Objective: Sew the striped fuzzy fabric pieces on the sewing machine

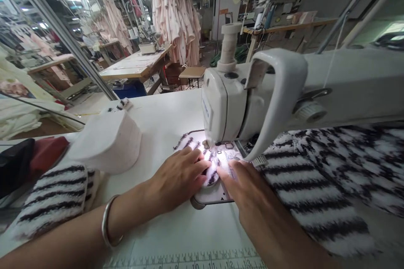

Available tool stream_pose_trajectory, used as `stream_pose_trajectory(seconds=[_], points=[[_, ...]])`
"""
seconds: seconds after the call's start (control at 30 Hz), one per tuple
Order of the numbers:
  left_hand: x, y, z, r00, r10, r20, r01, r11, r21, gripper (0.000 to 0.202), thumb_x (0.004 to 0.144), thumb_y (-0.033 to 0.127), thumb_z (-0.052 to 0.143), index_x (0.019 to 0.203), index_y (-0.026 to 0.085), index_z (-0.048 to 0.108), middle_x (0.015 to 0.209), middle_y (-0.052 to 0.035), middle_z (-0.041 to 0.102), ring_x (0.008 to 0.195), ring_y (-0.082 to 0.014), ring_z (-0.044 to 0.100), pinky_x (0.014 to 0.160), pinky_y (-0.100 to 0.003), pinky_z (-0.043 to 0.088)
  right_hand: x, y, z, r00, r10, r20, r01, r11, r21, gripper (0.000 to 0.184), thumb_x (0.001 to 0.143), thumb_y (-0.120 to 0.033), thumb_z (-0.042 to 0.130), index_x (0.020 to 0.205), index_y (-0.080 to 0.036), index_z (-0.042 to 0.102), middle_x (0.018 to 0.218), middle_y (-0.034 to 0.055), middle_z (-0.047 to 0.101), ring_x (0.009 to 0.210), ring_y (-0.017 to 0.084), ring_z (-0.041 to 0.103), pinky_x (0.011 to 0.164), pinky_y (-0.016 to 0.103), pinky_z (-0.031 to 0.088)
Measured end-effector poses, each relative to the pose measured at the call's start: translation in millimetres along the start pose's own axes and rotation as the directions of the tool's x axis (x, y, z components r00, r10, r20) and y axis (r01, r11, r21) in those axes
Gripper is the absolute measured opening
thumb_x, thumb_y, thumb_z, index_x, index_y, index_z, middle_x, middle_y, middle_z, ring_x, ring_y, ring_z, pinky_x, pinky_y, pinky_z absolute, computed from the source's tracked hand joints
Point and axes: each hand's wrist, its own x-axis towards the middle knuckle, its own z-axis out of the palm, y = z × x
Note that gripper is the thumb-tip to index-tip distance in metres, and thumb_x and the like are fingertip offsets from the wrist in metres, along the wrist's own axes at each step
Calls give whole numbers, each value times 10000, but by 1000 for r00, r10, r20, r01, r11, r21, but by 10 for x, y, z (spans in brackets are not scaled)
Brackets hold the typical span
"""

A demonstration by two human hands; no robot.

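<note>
left grip (176, 178) on striped fabric (212, 177), right grip (252, 189) alongside, sewing machine (217, 101)

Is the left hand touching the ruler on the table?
No, the left hand lies on a striped plush piece by the sewing machine head, apart from the ruler.

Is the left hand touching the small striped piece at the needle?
Touching. The head view shows the left hand lying directly on the small striped piece, which shows beyond and beside its fingertips.
</note>
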Motion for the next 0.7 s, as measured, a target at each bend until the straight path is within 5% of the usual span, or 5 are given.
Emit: stream_pose_trajectory(seconds=[0.17, 0.33, 0.7], points=[[47, -5, -36, 999, 45, -15, -45, 999, -5, 183, 888, 198, 545, 1054, 127, 574, 1037, -111, 571, 919, -230, 525, 785, -410, 530, -1, -223, 21, 987, 47, -154, -49, 999, -8, 538, 771, 43, 295, 1205, -106, 576, 1139, 95, 624, 1071, 246, 534, 842, 394, 478], [4, -104, -110, 993, 98, 69, -91, 991, -98, 189, 956, 134, 378, 1030, 110, 550, 952, -101, 607, 896, -196, 563, 818, -366, 513, -93, -435, 160, 974, 152, -170, -150, 988, 25, 568, 783, 47, 271, 1219, -154, 575, 1190, 35, 627, 1123, 239, 503, 833, 411, 442], [39, 10, -60, 1000, 21, 5, -21, 999, -45, 108, 909, 161, 488, 940, 118, 582, 963, -98, 590, 855, -210, 537, 734, -375, 531, -5, -148, 31, 992, 96, -78, -94, 995, 21, 540, 819, 36, 272, 1228, -148, 574, 1175, 109, 585, 1108, 241, 507, 917, 423, 470]])
